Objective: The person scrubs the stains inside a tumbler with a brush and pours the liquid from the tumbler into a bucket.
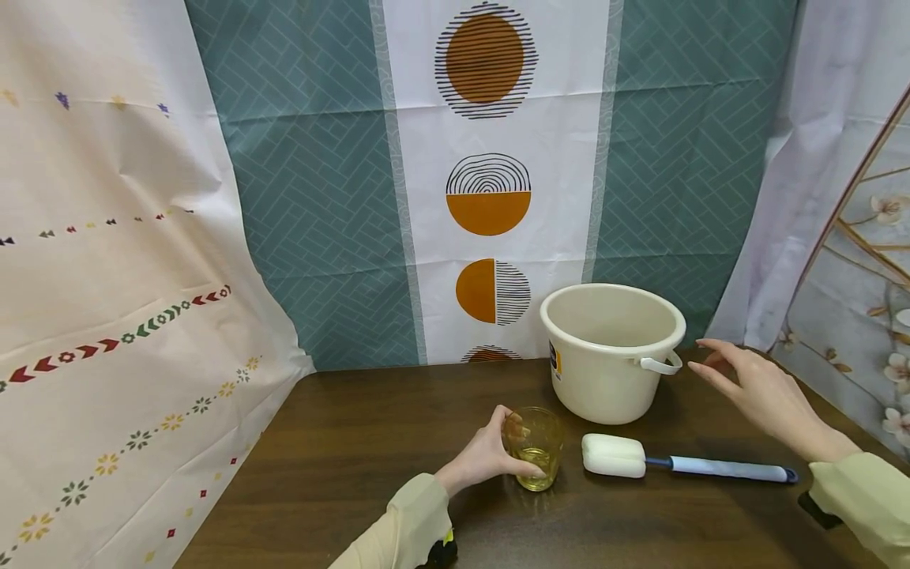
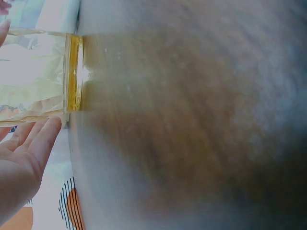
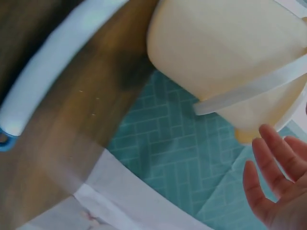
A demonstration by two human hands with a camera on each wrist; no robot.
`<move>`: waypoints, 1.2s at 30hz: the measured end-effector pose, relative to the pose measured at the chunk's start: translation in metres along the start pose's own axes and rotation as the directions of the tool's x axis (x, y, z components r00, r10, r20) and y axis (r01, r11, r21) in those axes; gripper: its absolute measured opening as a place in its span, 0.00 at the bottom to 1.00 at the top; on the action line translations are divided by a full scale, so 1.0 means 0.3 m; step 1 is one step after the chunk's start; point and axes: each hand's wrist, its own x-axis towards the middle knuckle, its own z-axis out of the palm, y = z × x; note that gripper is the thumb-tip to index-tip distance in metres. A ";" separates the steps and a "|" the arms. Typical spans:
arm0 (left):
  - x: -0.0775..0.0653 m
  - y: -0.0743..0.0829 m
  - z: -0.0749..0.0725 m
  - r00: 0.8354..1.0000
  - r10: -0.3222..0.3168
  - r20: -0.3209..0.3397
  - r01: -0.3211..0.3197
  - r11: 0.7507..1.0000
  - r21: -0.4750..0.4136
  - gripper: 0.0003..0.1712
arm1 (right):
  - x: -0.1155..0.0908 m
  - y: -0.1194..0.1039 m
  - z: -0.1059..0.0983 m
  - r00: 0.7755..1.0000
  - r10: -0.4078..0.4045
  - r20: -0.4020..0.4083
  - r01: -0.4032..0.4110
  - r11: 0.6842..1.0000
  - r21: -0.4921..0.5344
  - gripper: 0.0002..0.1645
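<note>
A yellow-tinted drinking glass stands upright on the table. My left hand holds it from the left, thumb near its base and fingers round the far side; in the left wrist view the fingers lie along the glass. Over on the right, my right hand hovers beside a cream plastic bucket, its fingers spread and nothing in them. The bucket's white handle hangs close to those fingertips. A sponge bottle brush lies in front of the bucket.
The brush's pale blue handle points right, beneath my right forearm. A dark wooden table carries everything. Patterned cloth hangs behind it, with more cloth on both sides.
</note>
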 end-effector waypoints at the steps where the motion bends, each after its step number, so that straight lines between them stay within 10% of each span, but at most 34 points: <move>1: 0.000 -0.001 0.000 1.000 0.000 -0.001 0.000 1.000 0.002 0.40 | 0.010 -0.003 -0.002 1.000 0.003 0.002 -0.003 1.000 0.012 0.26; 36: 0.001 0.002 0.001 1.000 0.001 -0.008 -0.001 1.000 0.022 0.40 | 0.204 0.024 0.057 0.962 0.178 0.209 -0.192 0.980 0.048 0.40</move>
